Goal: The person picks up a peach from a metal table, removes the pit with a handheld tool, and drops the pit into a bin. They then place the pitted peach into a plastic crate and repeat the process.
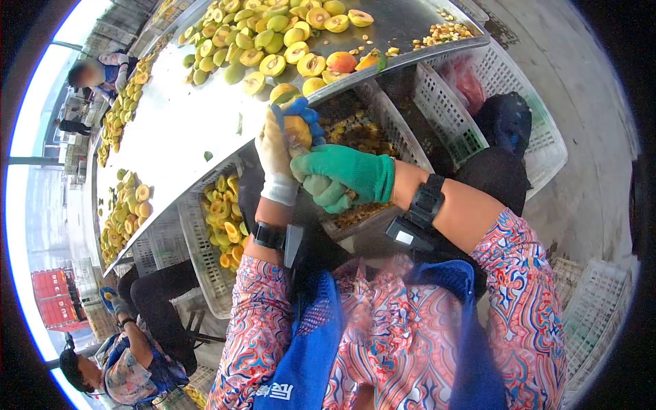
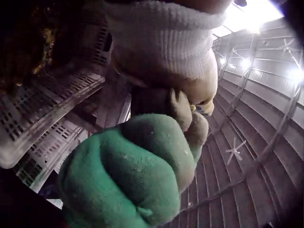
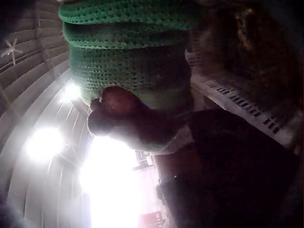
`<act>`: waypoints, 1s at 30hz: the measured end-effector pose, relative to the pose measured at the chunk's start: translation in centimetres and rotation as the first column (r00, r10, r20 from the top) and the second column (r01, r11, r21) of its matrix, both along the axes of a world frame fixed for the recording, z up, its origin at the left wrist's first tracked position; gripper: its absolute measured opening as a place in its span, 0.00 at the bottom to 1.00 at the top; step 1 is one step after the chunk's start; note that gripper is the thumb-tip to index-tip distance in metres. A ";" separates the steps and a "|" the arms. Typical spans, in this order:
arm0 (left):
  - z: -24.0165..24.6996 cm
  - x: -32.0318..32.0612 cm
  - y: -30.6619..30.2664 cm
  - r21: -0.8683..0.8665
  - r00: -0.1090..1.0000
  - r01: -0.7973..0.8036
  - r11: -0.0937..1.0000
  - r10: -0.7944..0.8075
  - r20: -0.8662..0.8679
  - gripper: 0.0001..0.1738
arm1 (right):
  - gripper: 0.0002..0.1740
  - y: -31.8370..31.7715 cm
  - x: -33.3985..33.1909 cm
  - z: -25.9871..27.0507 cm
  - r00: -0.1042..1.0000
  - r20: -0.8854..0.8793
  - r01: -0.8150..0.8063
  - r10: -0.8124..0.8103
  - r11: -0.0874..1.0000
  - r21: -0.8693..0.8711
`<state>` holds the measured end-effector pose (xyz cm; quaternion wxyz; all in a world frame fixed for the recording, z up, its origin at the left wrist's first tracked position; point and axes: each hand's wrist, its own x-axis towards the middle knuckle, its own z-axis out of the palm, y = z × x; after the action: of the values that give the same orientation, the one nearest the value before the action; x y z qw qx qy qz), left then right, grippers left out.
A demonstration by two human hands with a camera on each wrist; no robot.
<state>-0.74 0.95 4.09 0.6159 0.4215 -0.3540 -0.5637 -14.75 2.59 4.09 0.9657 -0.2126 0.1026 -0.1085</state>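
In the head view my left hand (image 1: 275,154), in a white glove with blue fingers, grips a yellow peach (image 1: 297,130) over the table's near edge. My right hand (image 1: 345,174), in a green glove, is curled into a fist close against the peach. A brown rounded end (image 3: 118,100) shows beside this fist in the right wrist view; most of the thing is hidden, and I cannot tell its kind. From the left wrist, the green fist (image 2: 137,166) overlaps the white glove (image 2: 166,52), and the peach is mostly hidden.
Peach halves (image 1: 272,65) are heaped on the metal table (image 1: 225,109), with loose kernels (image 1: 447,32) at its edge. Below stand a crate of peach halves (image 1: 222,219), a crate of scraps (image 1: 403,126) and a white crate (image 1: 547,147). Other people (image 1: 126,376) work at the left.
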 end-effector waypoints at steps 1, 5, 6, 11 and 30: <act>0.3 -0.2 0.1 -0.004 0.996 0.032 0.999 -0.032 -0.088 0.27 | 0.14 0.3 0.3 0.2 0.997 -0.038 0.063 -0.065 0.997 -0.042; -0.5 0.3 -0.6 0.000 0.991 0.046 0.999 -0.045 -0.124 0.29 | 0.11 1.3 1.3 0.3 0.949 -0.148 0.241 -0.277 0.945 -0.223; -0.8 0.6 -0.6 -0.001 0.994 0.031 1.000 -0.031 -0.105 0.29 | 0.11 1.4 1.6 0.2 0.934 -0.161 0.270 -0.319 0.925 -0.268; -0.2 2.0 -0.6 0.001 0.948 -0.306 0.952 0.305 -0.093 0.27 | 0.15 1.7 1.5 0.7 0.900 -0.170 0.267 -0.401 0.816 -0.513; -0.6 4.6 -14.2 0.217 -0.189 -0.015 0.976 -0.216 0.958 0.37 | 0.19 0.4 -4.0 -3.7 0.591 -0.546 -0.736 -0.594 -0.122 -0.665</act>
<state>3.86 -13.28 3.50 0.0413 0.7172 -0.6871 -0.1089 -18.77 3.01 0.39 0.2768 -0.8798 0.3847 0.0355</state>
